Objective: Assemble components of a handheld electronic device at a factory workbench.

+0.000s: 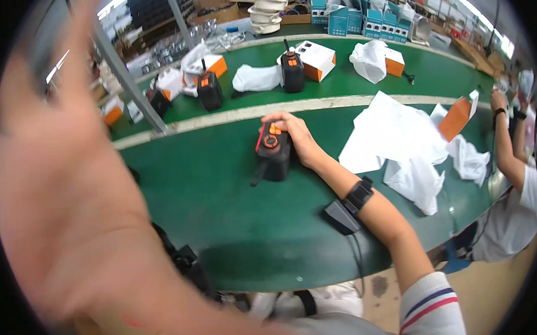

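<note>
While left hand (72, 194) blurs open near lens, hiding bench, right hand (294, 136) grips black-orange device (272, 152); white bags (399, 144) beside.

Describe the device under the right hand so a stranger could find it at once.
Start at the green table and take its near section. The black device with orange buttons stands mid-table under the right hand. The similar devices stand untouched on the far section, beside boxes.
</note>
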Demonstrator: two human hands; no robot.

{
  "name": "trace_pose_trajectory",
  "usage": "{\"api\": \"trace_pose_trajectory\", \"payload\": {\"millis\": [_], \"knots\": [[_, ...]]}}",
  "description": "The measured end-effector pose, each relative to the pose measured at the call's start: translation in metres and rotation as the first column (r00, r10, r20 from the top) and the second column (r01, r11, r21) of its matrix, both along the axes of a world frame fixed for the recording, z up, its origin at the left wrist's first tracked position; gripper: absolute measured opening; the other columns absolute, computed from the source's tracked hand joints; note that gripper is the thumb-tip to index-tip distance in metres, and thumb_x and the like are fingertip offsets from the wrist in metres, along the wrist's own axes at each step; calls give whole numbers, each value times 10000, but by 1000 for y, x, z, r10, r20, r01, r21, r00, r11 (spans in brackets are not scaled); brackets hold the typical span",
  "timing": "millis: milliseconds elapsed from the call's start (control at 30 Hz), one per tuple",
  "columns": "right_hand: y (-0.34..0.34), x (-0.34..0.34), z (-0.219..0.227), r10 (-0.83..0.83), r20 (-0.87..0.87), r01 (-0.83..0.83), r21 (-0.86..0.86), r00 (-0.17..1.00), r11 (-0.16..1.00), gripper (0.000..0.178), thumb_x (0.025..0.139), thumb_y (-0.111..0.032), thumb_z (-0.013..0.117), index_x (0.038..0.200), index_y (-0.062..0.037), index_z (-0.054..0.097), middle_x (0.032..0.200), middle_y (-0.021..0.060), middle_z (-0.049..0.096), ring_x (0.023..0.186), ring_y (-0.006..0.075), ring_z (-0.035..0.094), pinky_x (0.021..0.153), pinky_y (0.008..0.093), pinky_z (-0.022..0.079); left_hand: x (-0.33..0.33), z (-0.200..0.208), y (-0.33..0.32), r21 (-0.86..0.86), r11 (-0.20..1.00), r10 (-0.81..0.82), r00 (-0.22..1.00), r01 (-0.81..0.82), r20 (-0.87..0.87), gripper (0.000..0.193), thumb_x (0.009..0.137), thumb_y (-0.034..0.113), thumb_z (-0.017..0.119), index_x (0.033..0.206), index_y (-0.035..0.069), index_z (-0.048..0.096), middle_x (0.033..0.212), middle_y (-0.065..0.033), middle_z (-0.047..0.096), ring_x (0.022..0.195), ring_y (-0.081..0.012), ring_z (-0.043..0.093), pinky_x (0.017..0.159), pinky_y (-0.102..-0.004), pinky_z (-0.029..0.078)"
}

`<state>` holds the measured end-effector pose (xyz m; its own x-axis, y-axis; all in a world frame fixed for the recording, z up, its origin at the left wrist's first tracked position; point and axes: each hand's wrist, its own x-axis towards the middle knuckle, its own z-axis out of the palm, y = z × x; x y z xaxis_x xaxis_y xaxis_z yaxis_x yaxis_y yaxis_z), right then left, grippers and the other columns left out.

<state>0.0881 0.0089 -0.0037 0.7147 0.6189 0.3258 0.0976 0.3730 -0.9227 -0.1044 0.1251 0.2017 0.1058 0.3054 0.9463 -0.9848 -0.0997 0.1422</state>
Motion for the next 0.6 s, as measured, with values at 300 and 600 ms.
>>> {"api": "trace_pose_trajectory", "payload": {"millis": [300,600], "knots": [[-5,-45,-28,27,3,-26,-146,1000,989,339,883,-193,445,1103,13,599,1084,90,629,1041,168,557,946,279,409,19,149,-18,33,999,-46,722,32,690,794,737,144,719,1407,60,303,1458,-204,292,1368,-382,263,1079,-621,246],[6,-32,-29,61,-66,-64,-54,996,996,364,869,-148,430,1156,36,557,1064,142,640,970,175,612,900,282,466,-16,180,-6,214,972,-91,683,-97,725,788,739,150,719,1406,60,309,1460,-200,292,1363,-377,270,1076,-607,253]]}}
